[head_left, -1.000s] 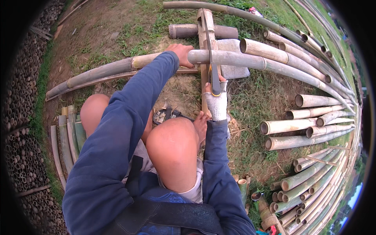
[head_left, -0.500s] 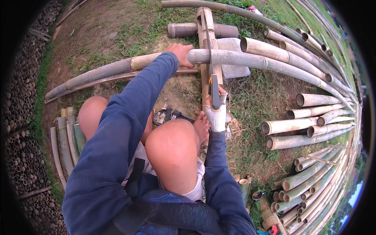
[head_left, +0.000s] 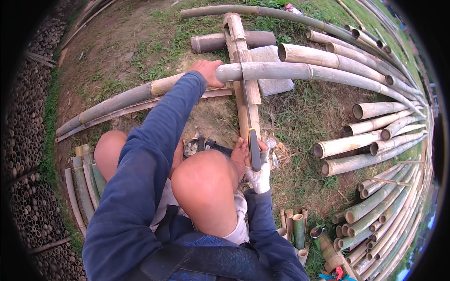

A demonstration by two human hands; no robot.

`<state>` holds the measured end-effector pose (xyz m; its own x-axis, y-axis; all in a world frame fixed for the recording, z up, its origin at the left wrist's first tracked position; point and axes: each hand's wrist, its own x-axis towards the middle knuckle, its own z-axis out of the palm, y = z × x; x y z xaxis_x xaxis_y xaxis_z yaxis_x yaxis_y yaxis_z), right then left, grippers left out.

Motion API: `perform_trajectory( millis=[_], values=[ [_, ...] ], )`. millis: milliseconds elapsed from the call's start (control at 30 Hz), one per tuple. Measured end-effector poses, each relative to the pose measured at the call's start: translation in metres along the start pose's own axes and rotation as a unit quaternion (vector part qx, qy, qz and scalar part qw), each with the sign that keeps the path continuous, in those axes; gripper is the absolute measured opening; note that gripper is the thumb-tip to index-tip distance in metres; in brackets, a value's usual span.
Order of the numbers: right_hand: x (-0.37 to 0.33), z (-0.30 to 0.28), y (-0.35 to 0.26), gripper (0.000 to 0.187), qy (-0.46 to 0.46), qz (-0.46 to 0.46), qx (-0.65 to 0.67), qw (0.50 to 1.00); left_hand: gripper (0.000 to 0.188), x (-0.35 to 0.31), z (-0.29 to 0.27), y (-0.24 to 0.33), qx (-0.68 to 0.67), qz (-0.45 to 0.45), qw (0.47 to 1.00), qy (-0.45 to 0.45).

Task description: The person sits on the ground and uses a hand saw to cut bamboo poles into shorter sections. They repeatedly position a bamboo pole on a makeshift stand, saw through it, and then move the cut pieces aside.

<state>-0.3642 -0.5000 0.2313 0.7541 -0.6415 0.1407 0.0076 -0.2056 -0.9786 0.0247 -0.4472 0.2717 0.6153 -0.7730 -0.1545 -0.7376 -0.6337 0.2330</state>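
Note:
My right hand (head_left: 258,171), in a white glove with bare fingertips, grips the black and orange handle of a hand saw (head_left: 254,151). The saw's long thin blade crosses a grey bamboo pole (head_left: 276,70) close to its rounded left end. That pole lies across an upright-notched bamboo support (head_left: 253,112) on the ground. My bare left hand (head_left: 207,72) is closed on bamboo right beside the rounded end, its fingertips partly hidden. Another bamboo pole (head_left: 117,101) runs from under this hand to the left. My bare foot (head_left: 240,157) rests against the support's near end.
A dark bamboo crosspiece (head_left: 208,43) and a pale stone block (head_left: 276,86) flank the support. Cut bamboo poles (head_left: 347,141) fan out at right, with more stacked at lower right (head_left: 375,206). Short pieces (head_left: 298,229) stand near my right elbow. Bundled bamboo (head_left: 28,210) fills the far left.
My right hand has drawn the saw back toward me, so its handle sits nearer my foot. My left hand keeps its place at the pole's end. The view has shifted slightly.

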Motion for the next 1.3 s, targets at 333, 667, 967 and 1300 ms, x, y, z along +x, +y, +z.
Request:
perform_trajectory(
  millis=[333, 667, 967, 1300],
  values=[
    [-0.053, -0.020, 0.033, 0.053, -0.012, -0.042, -0.096, 0.994, 0.080, -0.005, -0.008, 0.004, -0.002, -0.011, 1.000, -0.008],
    [0.101, 0.042, 0.044, 0.061, -0.014, -0.061, 0.012, 0.998, 0.081, -0.001, -0.004, 0.005, 0.011, -0.019, 1.000, -0.008],
    [-0.073, -0.026, 0.033, 0.052, -0.008, -0.098, -0.024, 0.995, 0.080, 0.001, -0.001, 0.002, 0.005, -0.012, 1.000, -0.005],
    [0.027, 0.009, 0.026, 0.063, -0.026, 0.047, 0.037, 0.998, 0.075, 0.006, -0.006, 0.006, 0.018, -0.039, 0.999, 0.020]
  ],
)
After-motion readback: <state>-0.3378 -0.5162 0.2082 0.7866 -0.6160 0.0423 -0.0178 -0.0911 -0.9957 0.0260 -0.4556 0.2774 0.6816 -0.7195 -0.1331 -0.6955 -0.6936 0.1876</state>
